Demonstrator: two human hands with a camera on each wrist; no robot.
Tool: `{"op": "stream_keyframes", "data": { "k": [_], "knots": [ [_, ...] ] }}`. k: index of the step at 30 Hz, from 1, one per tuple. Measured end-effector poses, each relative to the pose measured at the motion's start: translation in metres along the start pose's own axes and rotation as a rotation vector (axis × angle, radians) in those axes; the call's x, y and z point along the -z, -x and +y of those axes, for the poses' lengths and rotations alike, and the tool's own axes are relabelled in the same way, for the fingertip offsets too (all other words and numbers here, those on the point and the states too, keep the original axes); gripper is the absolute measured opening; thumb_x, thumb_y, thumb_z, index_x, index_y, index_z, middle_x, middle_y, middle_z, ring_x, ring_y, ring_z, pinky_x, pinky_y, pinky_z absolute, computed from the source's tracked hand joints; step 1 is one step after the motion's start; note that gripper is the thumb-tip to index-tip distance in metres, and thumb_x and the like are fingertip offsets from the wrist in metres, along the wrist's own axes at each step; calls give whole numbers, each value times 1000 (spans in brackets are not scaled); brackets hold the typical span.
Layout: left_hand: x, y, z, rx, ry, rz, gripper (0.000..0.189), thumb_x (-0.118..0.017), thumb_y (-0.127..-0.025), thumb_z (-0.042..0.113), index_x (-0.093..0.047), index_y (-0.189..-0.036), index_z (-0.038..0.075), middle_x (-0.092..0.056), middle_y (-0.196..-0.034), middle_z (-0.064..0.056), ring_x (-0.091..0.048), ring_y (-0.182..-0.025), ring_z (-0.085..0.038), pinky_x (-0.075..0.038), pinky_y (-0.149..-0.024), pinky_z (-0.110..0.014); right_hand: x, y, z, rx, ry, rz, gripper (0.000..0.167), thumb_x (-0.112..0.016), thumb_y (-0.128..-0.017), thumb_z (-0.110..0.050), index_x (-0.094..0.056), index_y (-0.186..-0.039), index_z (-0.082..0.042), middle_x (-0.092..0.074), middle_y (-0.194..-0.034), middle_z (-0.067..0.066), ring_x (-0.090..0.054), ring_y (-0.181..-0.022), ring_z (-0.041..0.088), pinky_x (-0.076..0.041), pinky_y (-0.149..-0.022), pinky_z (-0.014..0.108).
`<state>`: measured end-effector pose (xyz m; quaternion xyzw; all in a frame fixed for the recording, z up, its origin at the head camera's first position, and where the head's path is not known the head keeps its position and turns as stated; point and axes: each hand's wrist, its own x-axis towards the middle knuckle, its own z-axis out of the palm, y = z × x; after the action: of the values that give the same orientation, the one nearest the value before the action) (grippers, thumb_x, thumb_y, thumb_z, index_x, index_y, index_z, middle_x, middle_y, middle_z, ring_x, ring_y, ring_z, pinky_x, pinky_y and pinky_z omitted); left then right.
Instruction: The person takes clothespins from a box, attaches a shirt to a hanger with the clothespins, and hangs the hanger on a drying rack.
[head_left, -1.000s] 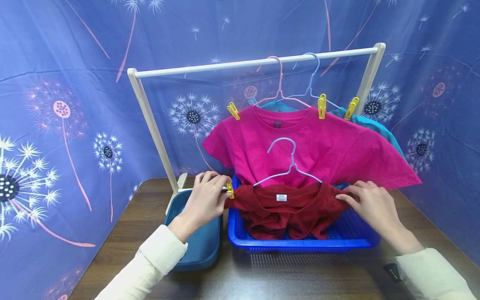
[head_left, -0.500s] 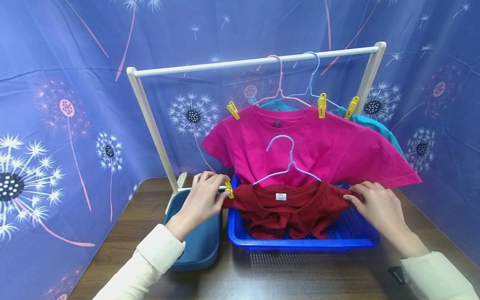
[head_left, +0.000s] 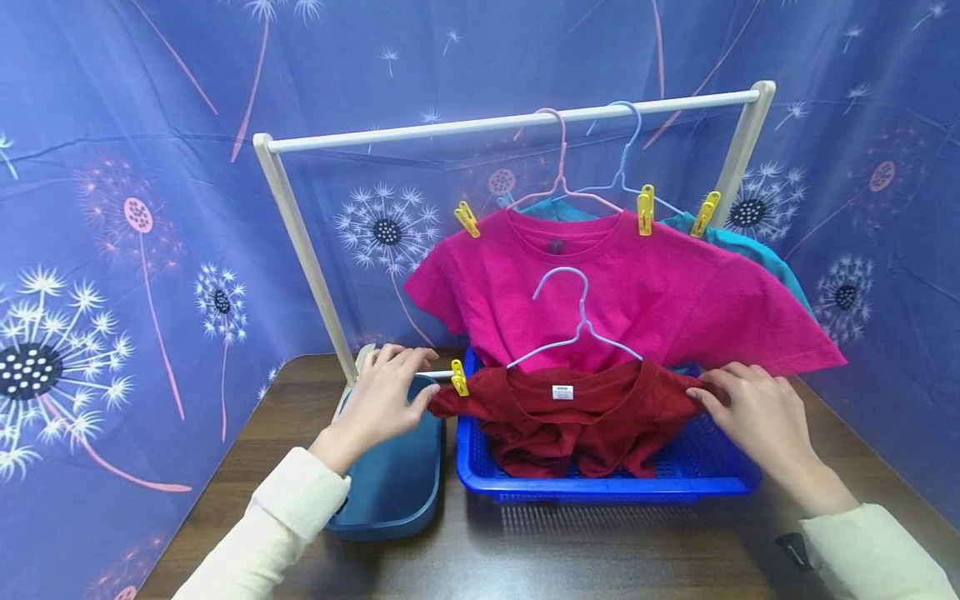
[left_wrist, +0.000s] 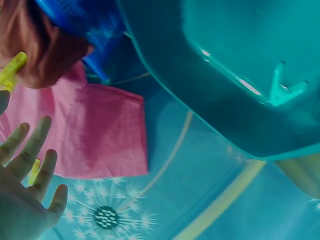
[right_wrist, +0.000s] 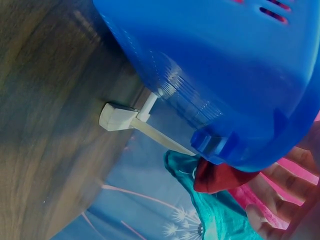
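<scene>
A dark red T-shirt (head_left: 577, 417) on a pale blue hanger (head_left: 581, 325) lies bunched in the blue basket (head_left: 600, 485). One yellow clothespin (head_left: 460, 379) sits on its left shoulder, by the hanger's end. My left hand (head_left: 375, 400) is just off the left sleeve tip, its fingers parted and holding nothing; the left wrist view shows those fingers (left_wrist: 37, 145) spread. With thumb and fingers, my right hand (head_left: 757, 425) pinches the right sleeve end. That red sleeve (right_wrist: 220, 176) also shows below the basket wall in the right wrist view.
A white rod on a wooden rack (head_left: 517, 125) holds a pink T-shirt (head_left: 570, 267) and a teal T-shirt (head_left: 757, 254) on hangers, with several yellow clothespins. Left of the basket stands a dark teal bin (head_left: 435, 492), a clothespin (left_wrist: 287, 90) inside. A small black object (head_left: 793, 550) lies at right.
My left hand has let go of the yellow clothespin and moved left, its fingers opening. My right hand has shifted slightly right along the sleeve, still pinching it.
</scene>
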<state>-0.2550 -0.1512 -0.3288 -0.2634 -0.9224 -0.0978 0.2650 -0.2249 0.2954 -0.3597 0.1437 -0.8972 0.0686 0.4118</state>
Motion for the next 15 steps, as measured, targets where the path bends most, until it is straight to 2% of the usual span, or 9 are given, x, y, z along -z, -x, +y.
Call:
{"op": "stream_keyframes", "data": {
  "k": [5,9,15],
  "knots": [
    [-4,5,-18,81,-31,-38,33,-65,-80,30,-56,-109,18,-64,-104,1,-49,-102,-24,-30,-92,-46,0,0,0,-4,5,-3,23,-76,-63,-22,-68,-79,-8,-64,-74,10,-57,-70,33,-36,-53,44],
    [-9,10,-32,170,-60,-112,31,-65,-80,28,-56,-107,16,-65,-100,-2,-49,-104,-28,-32,-85,-46,0,1,-1,-8,7,-2,24,-76,-63,-21,-68,-80,-7,-64,-74,11,-57,-70,33,-36,-53,44],
    [-18,18,-46,268,-112,-211,27,-65,-80,25,-57,-102,12,-65,-96,-8,-51,-95,-34,-32,-78,-48,-1,0,0,-11,10,-4,22,-75,-64,-21,-68,-79,-7,-64,-74,11,-57,-71,33,-36,-54,44]
  ]
}}
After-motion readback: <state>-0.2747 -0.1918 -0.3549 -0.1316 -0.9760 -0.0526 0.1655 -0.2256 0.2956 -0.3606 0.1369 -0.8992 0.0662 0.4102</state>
